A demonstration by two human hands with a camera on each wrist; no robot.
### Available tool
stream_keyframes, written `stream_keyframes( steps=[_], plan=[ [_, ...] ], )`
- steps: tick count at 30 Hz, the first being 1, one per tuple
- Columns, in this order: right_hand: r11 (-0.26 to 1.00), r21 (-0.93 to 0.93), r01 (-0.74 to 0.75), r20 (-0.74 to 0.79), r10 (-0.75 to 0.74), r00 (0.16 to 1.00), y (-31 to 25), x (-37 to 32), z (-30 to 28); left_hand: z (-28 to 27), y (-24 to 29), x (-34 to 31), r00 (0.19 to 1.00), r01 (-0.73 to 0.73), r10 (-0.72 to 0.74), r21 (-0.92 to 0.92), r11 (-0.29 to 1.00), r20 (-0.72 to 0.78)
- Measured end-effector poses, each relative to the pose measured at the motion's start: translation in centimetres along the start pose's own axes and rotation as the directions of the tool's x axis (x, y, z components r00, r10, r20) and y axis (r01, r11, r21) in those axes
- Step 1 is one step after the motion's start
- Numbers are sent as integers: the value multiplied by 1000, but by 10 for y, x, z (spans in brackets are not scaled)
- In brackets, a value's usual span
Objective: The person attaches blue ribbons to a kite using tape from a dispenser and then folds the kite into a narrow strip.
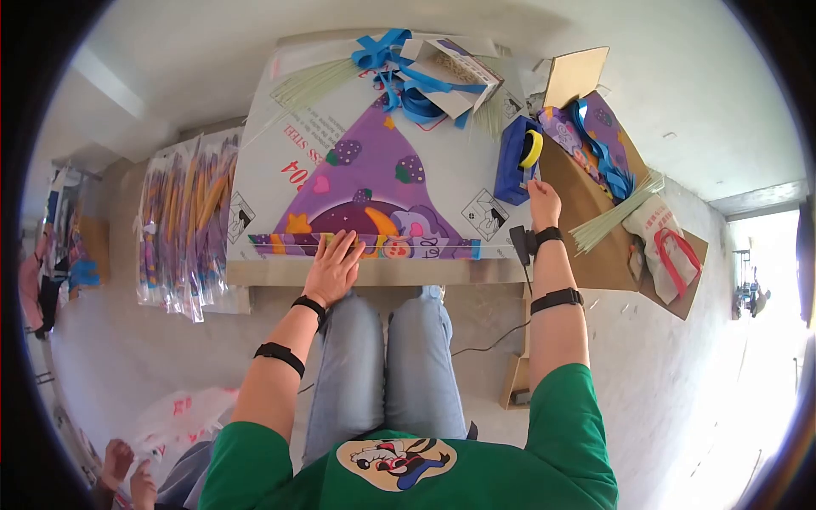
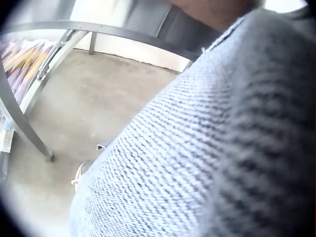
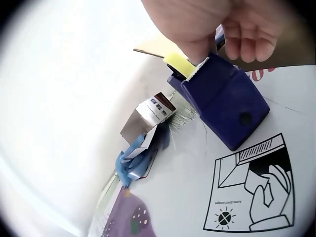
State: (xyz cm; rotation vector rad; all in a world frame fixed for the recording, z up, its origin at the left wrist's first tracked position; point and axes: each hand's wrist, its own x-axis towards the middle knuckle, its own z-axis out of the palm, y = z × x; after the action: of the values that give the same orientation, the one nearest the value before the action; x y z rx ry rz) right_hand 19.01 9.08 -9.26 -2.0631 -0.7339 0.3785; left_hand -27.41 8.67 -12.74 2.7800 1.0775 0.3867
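Note:
A purple triangular kite sheet (image 1: pixel 370 183) with cartoon prints lies on the white table (image 1: pixel 272 170). My left hand (image 1: pixel 333 268) presses flat on its striped bottom edge, fingers straight. My right hand (image 1: pixel 542 200) reaches to a dark blue tape dispenser (image 1: pixel 514 161) at the table's right side. In the right wrist view the right hand (image 3: pixel 222 29) pinches the end of the yellow tape (image 3: pixel 178 64) at the cutter of the tape dispenser (image 3: pixel 227 103). The left wrist view shows only my jeans leg (image 2: pixel 207 148) and the floor, not the hand.
A cardboard box (image 1: pixel 595 212) with purple kites, blue ribbons and thin sticks stands at the right. Blue ribbons and a small carton (image 1: pixel 425 81) lie at the table's far edge. Packaged kites (image 1: pixel 183 221) hang at the left. Another person's hands (image 1: pixel 123 472) show at lower left.

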Motion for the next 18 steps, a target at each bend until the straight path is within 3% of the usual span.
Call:
stream_keyframes(
  steps=[1,3,4,6,7,9,13,18],
  plan=[
    [1000,-2,1,3,-1,1000,3,4,2,0,1,-1,1000,-3,3,11,1000,-1],
    [897,299,-326,176,284,943,6,12,5,0,1,-1,1000,-1,1,8,1000,3],
    [896,299,-328,175,287,942,6,12,5,0,1,-1,1000,-2,2,8,1000,5],
    [762,471,-444,293,340,894,-1,11,1,-1,1,-1,1000,-4,4,16,1000,9],
    [762,472,-442,290,339,895,-7,9,0,0,1,0,1000,-2,2,23,1000,11],
    [625,575,-528,251,480,840,-14,5,0,-1,1,0,1000,-1,1,17,1000,10],
    [606,697,-385,199,352,915,4,-15,11,-1,1,-1,1000,3,-3,7,1000,14],
    [554,741,-380,194,364,911,21,-25,22,0,0,-2,1000,2,-2,12,1000,4]
  ],
)
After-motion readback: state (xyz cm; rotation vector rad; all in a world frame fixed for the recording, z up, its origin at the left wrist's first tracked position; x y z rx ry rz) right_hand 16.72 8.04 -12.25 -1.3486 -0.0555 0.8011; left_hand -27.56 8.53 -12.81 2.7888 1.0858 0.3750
